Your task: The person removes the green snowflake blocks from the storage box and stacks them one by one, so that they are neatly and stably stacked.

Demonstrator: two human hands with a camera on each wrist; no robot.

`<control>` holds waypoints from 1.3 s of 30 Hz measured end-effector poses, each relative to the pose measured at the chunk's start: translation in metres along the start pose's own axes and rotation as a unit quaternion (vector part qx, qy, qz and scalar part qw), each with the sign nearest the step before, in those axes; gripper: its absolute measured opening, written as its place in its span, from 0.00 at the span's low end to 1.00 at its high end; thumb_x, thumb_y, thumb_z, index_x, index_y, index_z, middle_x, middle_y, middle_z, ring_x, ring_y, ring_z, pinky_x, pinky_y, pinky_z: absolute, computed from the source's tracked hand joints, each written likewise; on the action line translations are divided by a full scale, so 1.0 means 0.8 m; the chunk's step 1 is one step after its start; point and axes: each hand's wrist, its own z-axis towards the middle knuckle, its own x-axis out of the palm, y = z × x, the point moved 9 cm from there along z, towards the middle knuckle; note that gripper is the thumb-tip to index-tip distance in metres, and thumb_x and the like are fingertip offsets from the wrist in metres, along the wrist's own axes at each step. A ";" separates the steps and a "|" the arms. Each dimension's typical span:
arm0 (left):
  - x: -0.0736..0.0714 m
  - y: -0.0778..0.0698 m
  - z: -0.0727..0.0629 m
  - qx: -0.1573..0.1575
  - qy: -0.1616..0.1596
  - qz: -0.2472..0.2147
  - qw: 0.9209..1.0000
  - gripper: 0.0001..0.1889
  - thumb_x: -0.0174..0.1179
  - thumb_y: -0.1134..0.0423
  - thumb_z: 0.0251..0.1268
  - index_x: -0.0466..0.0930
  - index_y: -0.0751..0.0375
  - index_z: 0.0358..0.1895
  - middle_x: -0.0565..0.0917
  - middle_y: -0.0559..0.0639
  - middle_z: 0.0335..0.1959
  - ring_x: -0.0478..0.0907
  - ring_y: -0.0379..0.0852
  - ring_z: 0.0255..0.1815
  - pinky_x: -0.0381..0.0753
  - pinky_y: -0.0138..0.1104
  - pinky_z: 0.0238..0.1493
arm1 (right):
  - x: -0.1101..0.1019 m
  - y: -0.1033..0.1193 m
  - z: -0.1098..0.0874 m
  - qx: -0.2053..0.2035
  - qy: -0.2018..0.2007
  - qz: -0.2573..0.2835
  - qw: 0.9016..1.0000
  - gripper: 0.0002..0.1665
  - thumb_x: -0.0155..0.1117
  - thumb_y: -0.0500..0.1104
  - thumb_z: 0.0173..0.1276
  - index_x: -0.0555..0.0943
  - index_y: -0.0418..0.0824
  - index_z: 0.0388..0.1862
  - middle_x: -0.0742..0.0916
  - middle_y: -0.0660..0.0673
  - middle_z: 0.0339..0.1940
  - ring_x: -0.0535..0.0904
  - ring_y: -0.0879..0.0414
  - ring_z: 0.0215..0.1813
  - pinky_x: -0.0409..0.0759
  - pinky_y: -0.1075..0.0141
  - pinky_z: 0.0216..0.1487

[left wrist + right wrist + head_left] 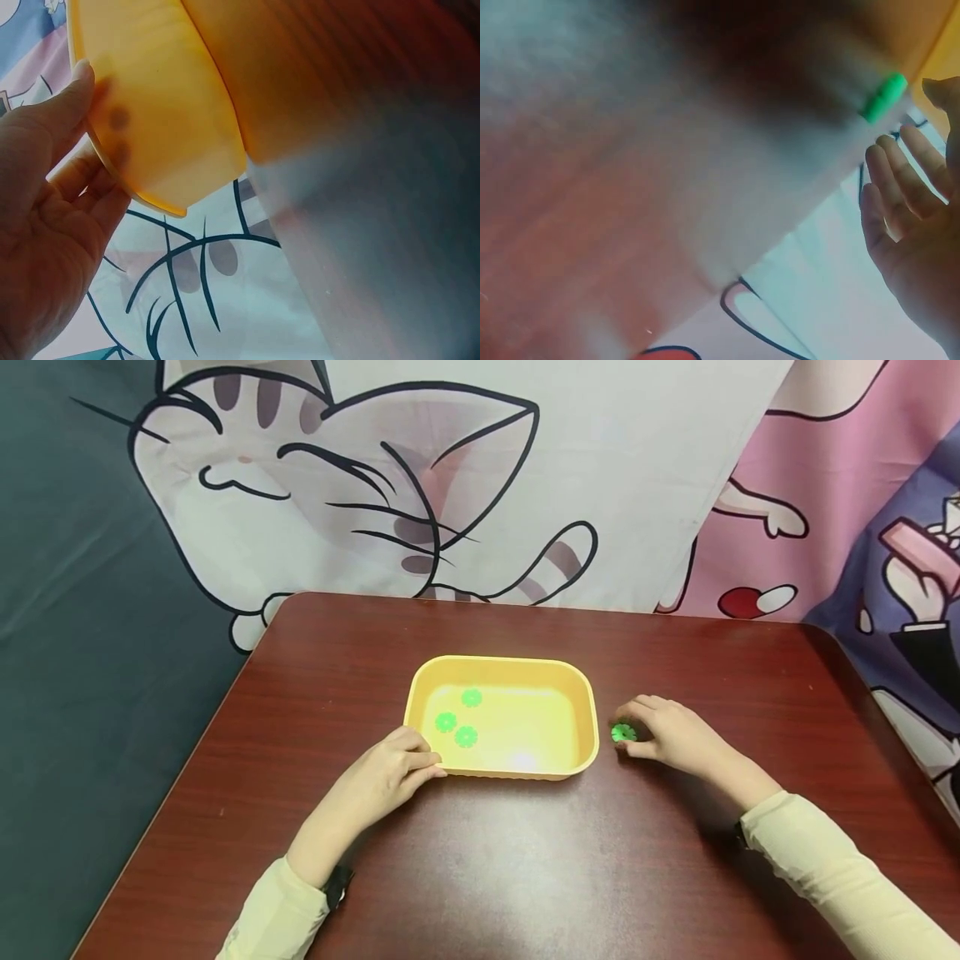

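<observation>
A yellow plastic tray (517, 664) stands on the table, with several-petalled green snowflake discs (467, 737) lying in its left half, three of them. My left hand (392, 770) pinches the tray's near left corner between thumb and fingers. The left wrist view has the thumb along the tray's outer wall (172, 97) and the fingers at its rim. Right of the tray, another green disc (624, 732) lies on the table. Over that disc my right hand (663, 733) reaches with thumb and fingers parted. In the right wrist view, a gap shows between the fingertips and the green disc (885, 97).
The dark red-brown table (525, 852) carries the tray near its middle. Behind its far edge hangs a white cloth (637, 460) with a cartoon cat, and a pink one (832, 485) to the right. A dark green surface (97, 610) lies to the left.
</observation>
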 end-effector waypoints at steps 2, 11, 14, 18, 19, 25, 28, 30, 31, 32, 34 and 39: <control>0.000 0.001 0.000 0.000 0.004 0.003 1.000 0.05 0.69 0.60 0.51 0.83 0.54 0.26 0.74 0.43 0.26 0.70 0.39 0.33 0.72 0.24 0.32 | -0.009 0.000 0.005 0.012 -0.004 0.008 1.000 0.20 0.73 0.47 0.52 0.80 0.42 0.44 0.83 0.49 0.39 0.78 0.54 0.43 0.76 0.55 0.44; -0.005 0.002 0.000 -0.001 0.004 0.009 1.000 0.05 0.69 0.60 0.52 0.83 0.54 0.26 0.74 0.44 0.25 0.70 0.40 0.33 0.72 0.25 0.32 | -0.051 0.006 0.045 0.041 -0.020 0.041 0.998 0.24 0.72 0.45 0.55 0.78 0.41 0.50 0.83 0.46 0.45 0.80 0.51 0.47 0.78 0.53 0.47; -0.005 0.003 -0.001 -0.003 0.006 0.013 1.000 0.05 0.69 0.60 0.52 0.83 0.54 0.26 0.74 0.44 0.25 0.70 0.40 0.33 0.72 0.24 0.32 | -0.057 0.016 0.063 0.028 -0.020 0.063 0.997 0.24 0.72 0.46 0.55 0.78 0.44 0.51 0.82 0.49 0.46 0.79 0.53 0.48 0.78 0.54 0.48; -0.006 0.004 -0.001 -0.006 0.011 0.014 1.000 0.04 0.69 0.60 0.53 0.83 0.54 0.26 0.74 0.44 0.26 0.70 0.39 0.33 0.72 0.24 0.32 | -0.050 0.044 0.091 -0.019 -0.002 0.077 0.997 0.24 0.70 0.47 0.58 0.77 0.42 0.53 0.82 0.48 0.46 0.78 0.54 0.47 0.78 0.56 0.48; -0.006 0.004 0.000 -0.007 0.013 0.014 1.000 0.05 0.69 0.60 0.53 0.83 0.54 0.26 0.74 0.44 0.26 0.70 0.39 0.33 0.72 0.24 0.33 | -0.045 0.053 0.098 -0.030 0.007 0.078 0.996 0.24 0.69 0.47 0.59 0.77 0.42 0.53 0.82 0.47 0.46 0.78 0.54 0.48 0.77 0.56 0.49; 0.000 0.003 -0.001 -0.012 0.020 0.017 1.000 0.04 0.68 0.59 0.54 0.83 0.53 0.27 0.74 0.44 0.26 0.70 0.39 0.33 0.72 0.23 0.33 | -0.008 0.111 0.137 -0.080 0.069 0.074 0.992 0.28 0.68 0.51 0.58 0.77 0.41 0.56 0.81 0.47 0.48 0.78 0.55 0.48 0.76 0.59 0.49; 0.002 0.002 -0.001 -0.014 0.024 0.016 0.999 0.04 0.67 0.59 0.55 0.83 0.53 0.27 0.74 0.44 0.27 0.70 0.39 0.34 0.73 0.24 0.33 | 0.014 0.141 0.150 -0.105 0.099 0.078 0.986 0.30 0.71 0.51 0.56 0.76 0.40 0.55 0.81 0.47 0.50 0.79 0.53 0.47 0.77 0.61 0.48; 0.003 0.001 -0.001 -0.015 0.027 0.015 0.999 0.04 0.67 0.59 0.55 0.83 0.53 0.28 0.74 0.44 0.27 0.70 0.39 0.34 0.73 0.24 0.33 | 0.030 0.157 0.155 -0.120 0.114 0.075 0.983 0.31 0.72 0.51 0.54 0.76 0.40 0.55 0.81 0.47 0.50 0.79 0.53 0.46 0.77 0.61 0.46; 0.003 0.001 -0.001 -0.016 0.029 0.015 0.999 0.04 0.67 0.59 0.55 0.84 0.53 0.28 0.74 0.44 0.27 0.70 0.40 0.34 0.73 0.24 0.33 | 0.038 0.163 0.157 -0.124 0.118 0.073 0.983 0.31 0.72 0.52 0.54 0.77 0.40 0.54 0.81 0.47 0.49 0.79 0.54 0.45 0.77 0.61 0.46; 0.003 0.001 -0.001 -0.018 0.031 0.014 0.999 0.04 0.67 0.59 0.55 0.84 0.53 0.28 0.74 0.44 0.27 0.70 0.39 0.34 0.73 0.24 0.33 | 0.045 0.169 0.158 -0.127 0.122 0.071 0.982 0.31 0.72 0.53 0.54 0.77 0.40 0.54 0.81 0.47 0.49 0.79 0.54 0.46 0.77 0.61 0.46; 0.002 0.002 -0.002 -0.019 0.032 0.015 0.999 0.04 0.67 0.59 0.55 0.84 0.53 0.29 0.74 0.44 0.27 0.70 0.39 0.34 0.73 0.25 0.33 | 0.058 0.180 0.161 -0.136 0.120 0.057 0.982 0.32 0.72 0.56 0.53 0.78 0.41 0.52 0.82 0.48 0.47 0.78 0.56 0.46 0.77 0.61 0.48; -0.002 0.002 -0.002 -0.018 0.030 0.017 0.999 0.04 0.67 0.59 0.55 0.84 0.53 0.29 0.74 0.44 0.27 0.70 0.39 0.34 0.73 0.25 0.34 | 0.083 0.191 0.164 -0.134 0.112 0.038 0.984 0.32 0.72 0.59 0.51 0.79 0.42 0.50 0.81 0.51 0.44 0.77 0.57 0.47 0.75 0.62 0.52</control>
